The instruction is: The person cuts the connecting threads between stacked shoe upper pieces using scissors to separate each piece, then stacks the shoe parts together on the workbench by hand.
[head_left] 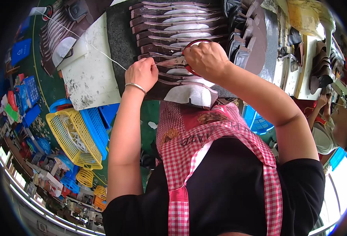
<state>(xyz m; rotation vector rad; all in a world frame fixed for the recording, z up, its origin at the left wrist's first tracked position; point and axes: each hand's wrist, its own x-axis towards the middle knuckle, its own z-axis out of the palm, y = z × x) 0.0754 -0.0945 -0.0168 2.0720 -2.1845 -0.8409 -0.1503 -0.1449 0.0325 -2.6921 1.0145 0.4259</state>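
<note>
Yellow crate (58, 135), with a blue basket (93, 129) just right; below the crate, a small yellow basket (85, 177) and orange basket (100, 193).

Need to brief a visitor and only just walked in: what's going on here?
A person in a checked apron works over a row of dark, overlapping pieces. The right hand holds red-handled scissors, pointing toward the left hand, which is at the pieces' left ends. A white thread runs to the left hand from the upper left. Whether the scissors are cutting isn't clear.
</note>
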